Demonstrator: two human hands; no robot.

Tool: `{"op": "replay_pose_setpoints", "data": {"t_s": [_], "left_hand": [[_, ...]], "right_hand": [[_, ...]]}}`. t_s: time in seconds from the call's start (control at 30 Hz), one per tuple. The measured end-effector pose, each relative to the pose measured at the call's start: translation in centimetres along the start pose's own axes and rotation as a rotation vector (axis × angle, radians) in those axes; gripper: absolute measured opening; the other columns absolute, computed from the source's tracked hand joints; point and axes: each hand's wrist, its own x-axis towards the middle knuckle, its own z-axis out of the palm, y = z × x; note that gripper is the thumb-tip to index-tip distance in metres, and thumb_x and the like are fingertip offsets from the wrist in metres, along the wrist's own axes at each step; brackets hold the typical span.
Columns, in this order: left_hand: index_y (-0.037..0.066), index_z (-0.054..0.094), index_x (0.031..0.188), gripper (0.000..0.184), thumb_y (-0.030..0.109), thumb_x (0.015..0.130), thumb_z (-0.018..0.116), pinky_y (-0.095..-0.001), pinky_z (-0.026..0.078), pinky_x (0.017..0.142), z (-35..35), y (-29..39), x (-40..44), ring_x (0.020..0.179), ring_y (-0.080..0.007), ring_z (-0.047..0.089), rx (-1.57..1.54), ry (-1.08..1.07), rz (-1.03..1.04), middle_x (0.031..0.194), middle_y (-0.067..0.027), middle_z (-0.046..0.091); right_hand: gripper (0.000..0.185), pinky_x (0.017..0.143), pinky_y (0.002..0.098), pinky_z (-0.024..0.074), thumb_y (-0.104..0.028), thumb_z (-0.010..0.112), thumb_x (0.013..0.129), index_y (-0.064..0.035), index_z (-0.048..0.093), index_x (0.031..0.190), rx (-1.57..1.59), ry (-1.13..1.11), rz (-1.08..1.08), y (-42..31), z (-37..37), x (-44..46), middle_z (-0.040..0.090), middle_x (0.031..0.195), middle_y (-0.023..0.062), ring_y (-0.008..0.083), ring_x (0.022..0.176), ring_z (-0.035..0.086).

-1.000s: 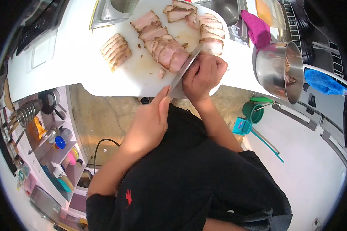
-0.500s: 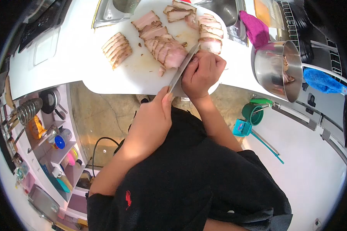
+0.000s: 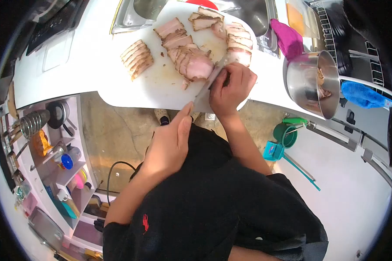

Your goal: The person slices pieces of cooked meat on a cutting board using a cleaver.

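My left hand (image 3: 172,141) is closed around the handle of a kitchen knife (image 3: 203,92), whose blade points up and to the right over the white cutting board (image 3: 157,93). Beside the blade's far side, my right hand (image 3: 233,89) is curled with its fingers bent; what lies under them is hidden. Just left of the blade is a partly sliced piece of roast pork (image 3: 199,67). More pork slices (image 3: 137,59) lie in a row at the board's left, others (image 3: 205,19) at the far edge, and a stack (image 3: 238,43) beyond my right hand.
A steel pot (image 3: 307,82) with meat scraps stands right of the board, near a purple cloth (image 3: 286,39) and a blue cloth (image 3: 363,93). Sink basins (image 3: 250,15) lie behind. Shelves with kitchenware (image 3: 67,152) stand at left; a green bucket (image 3: 285,135) is below.
My left hand has drawn the knife back toward my body and slightly left. The right hand stays beside the blade. The whole view has shifted slightly.
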Motion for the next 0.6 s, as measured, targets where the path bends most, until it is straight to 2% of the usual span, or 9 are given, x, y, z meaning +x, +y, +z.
{"op": "replay_pose_setpoints", "data": {"t_s": [0.07,0.17,0.27,0.6], "left_hand": [[0.005,0.041,0.142,0.047,0.032,0.104,0.030,-0.0456,0.048,0.075,0.2,-0.1,-0.9,0.085,-0.0470,0.062,-0.018,0.019,0.042,0.084,-0.0297,0.062],[0.008,0.038,0.145,0.049,0.034,0.104,0.031,-0.0451,0.047,0.069,-0.7,-0.1,-1.9,0.074,-0.0446,0.060,-0.030,-0.101,-0.090,0.075,-0.0248,0.059],[0.011,0.036,0.147,0.050,0.035,0.104,0.031,-0.0449,0.047,0.065,0.1,-1.2,-2.4,0.067,-0.0429,0.057,0.006,-0.026,0.049,0.069,-0.0211,0.056],[0.011,0.037,0.146,0.049,0.035,0.103,0.035,-0.0464,0.048,0.066,0.7,-1.9,-3.0,0.069,-0.0411,0.061,0.037,0.003,0.068,0.069,-0.0208,0.058]], "right_hand": [[0.011,0.079,0.0426,0.0363,-0.008,0.059,0.078,-0.0054,0.056,0.088,0.019,0.004,0.015,0.1,0.1,-0.2,0.056,0.090,0.0106,0.0306,0.085,0.048],[0.011,0.077,0.0419,0.0360,-0.006,0.060,0.078,-0.0059,0.056,0.088,0.027,-0.032,0.033,0.2,0.0,-0.4,0.056,0.090,0.0104,0.0305,0.084,0.047],[0.010,0.077,0.0411,0.0356,-0.004,0.059,0.079,-0.0061,0.055,0.088,0.007,-0.009,-0.004,0.4,0.2,-0.5,0.056,0.089,0.0103,0.0301,0.083,0.047],[0.010,0.080,0.0393,0.0346,-0.004,0.057,0.080,-0.0066,0.056,0.090,0.023,-0.009,-0.034,0.2,-0.2,-0.2,0.057,0.090,0.0102,0.0284,0.084,0.050]]}}
